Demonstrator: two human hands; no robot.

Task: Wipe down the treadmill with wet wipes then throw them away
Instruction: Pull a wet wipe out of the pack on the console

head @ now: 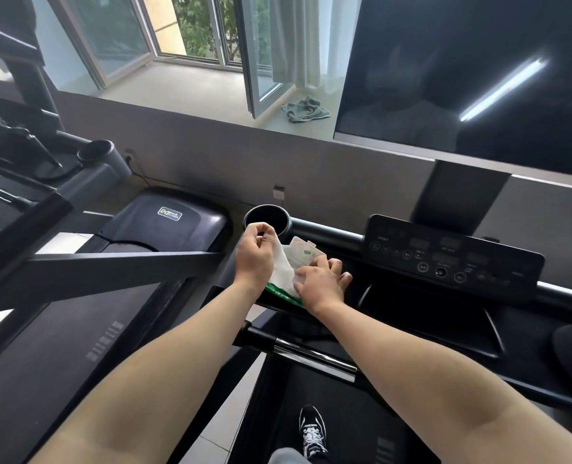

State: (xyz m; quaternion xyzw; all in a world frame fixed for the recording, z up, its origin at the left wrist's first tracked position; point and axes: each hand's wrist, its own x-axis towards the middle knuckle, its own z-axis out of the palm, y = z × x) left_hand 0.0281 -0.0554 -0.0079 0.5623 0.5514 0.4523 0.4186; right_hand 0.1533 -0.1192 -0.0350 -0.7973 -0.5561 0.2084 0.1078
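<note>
- standing nearest on the treadmill belt [351,423] in one visible shoe [313,433], with one silver grip bar [314,358] crossing just ahead.
- reaching both forearms forward to the left end of the console tray [411,313].
- pressing the right hand [321,283] flat on the one wipes pack [303,254], fingers spread and fairly straight, pinning it to the tray.
- pinching one wet wipe [284,267] between thumb and fingertips of the left hand [256,254], drawing it up and leftward, leaving its lower end down at the pack beside the right thumb.
- judging the wipe to be light, limp and damp: probably clinging to itself and to the next sheet, so taking hold at a corner or edge for pulling, then bunching it into the palm for rubbing.
- judging the pack to be soft, light and likely to lift along with the wipe, hence needing that holding-down.
- counting two hands, one wipe drawn out, one pack; not seeing how many sheets are left inside.
- looking just past the left hand at one cup holder [267,221], then rightward at one control panel [452,259], then up at one dark screen [478,78].
- looking farther left at a second treadmill [164,219].
- spotting one crumpled cloth [306,110] on the window sill [194,82], and finding no bin anywhere in view.
</note>
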